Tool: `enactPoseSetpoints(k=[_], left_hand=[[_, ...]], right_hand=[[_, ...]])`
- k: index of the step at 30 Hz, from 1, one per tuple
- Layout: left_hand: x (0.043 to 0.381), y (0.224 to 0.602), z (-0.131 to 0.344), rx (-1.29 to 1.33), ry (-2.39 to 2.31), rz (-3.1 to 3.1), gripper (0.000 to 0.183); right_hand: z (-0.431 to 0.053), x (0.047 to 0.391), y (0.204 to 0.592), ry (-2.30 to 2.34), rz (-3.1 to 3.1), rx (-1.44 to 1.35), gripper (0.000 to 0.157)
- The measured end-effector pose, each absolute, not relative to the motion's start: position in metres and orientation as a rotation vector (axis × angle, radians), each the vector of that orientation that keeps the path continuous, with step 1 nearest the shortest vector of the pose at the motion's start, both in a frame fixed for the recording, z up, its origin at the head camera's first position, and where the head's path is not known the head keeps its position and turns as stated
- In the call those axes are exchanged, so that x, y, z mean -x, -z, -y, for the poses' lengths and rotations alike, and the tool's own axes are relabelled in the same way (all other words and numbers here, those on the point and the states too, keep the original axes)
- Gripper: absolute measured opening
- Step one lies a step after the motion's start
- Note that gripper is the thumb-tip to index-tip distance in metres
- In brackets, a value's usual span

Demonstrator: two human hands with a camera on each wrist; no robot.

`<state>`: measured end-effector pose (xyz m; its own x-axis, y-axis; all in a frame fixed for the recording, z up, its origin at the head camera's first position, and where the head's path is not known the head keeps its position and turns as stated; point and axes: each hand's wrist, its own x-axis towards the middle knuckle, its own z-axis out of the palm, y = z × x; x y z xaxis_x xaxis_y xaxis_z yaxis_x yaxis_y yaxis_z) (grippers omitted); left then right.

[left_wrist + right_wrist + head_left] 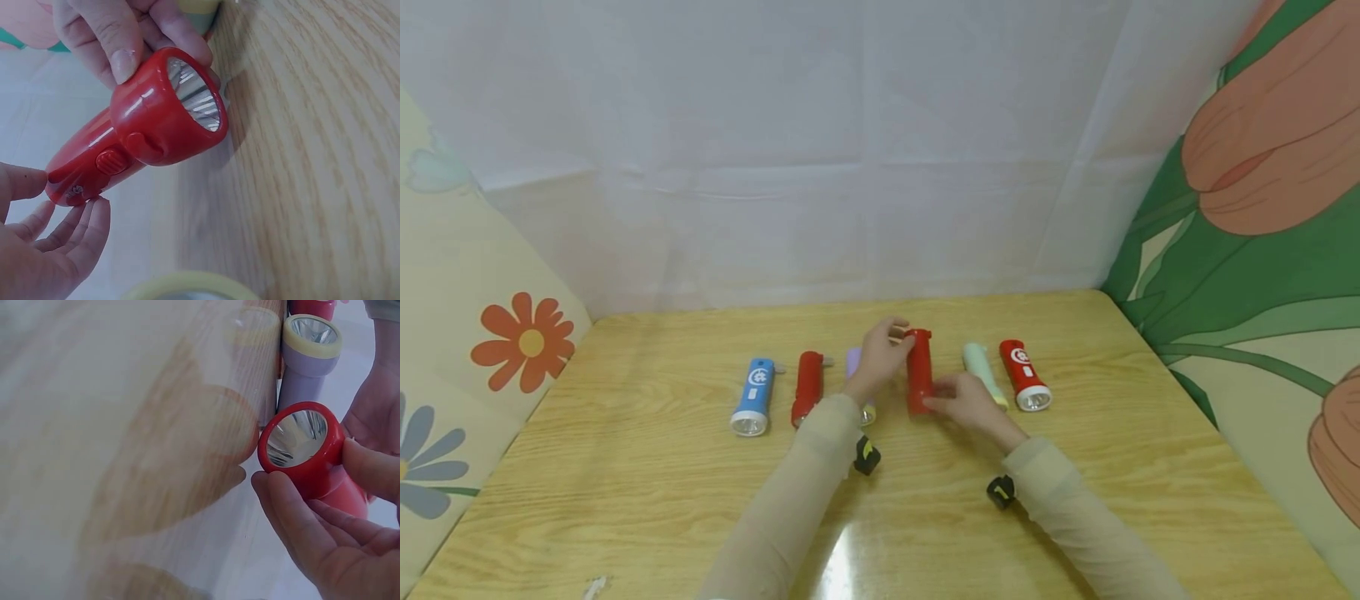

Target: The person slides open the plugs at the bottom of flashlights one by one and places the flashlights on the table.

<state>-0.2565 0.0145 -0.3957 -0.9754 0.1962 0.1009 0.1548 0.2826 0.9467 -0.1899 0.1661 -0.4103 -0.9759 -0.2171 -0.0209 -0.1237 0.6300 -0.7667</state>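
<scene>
Both hands hold a red flashlight (919, 375) at the middle of the row, its lens end toward the person. Thumb and fingers of the left hand (880, 357) pinch its far tail end. At the near end, the right hand (968, 402) grips the wide head from the side. In the left wrist view the flashlight (147, 119) shows a ridged switch on its body and a silver reflector. Partly behind the left hand and forearm lies a purple flashlight (853, 360) with a pale yellow rim. A mint green flashlight (981, 367) lies just beyond the right hand.
On the left of the wooden table (647, 467) lie a blue flashlight (757, 387) and another red one (808, 383), partly covered by the left sleeve. A red flashlight with a white head (1021, 371) lies at the right. White cloth (775, 167) hangs behind the table.
</scene>
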Motion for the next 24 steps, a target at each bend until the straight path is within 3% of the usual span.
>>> enactPoseSetpoints(k=[24], left_hand=[[0.2549, 0.3859, -0.0131, -0.226, -1.867, -2.452, 0.025]], right_hand=[[-0.1630, 0.1870, 0.4087, 1.214, -2.759, 0.350, 0.027]])
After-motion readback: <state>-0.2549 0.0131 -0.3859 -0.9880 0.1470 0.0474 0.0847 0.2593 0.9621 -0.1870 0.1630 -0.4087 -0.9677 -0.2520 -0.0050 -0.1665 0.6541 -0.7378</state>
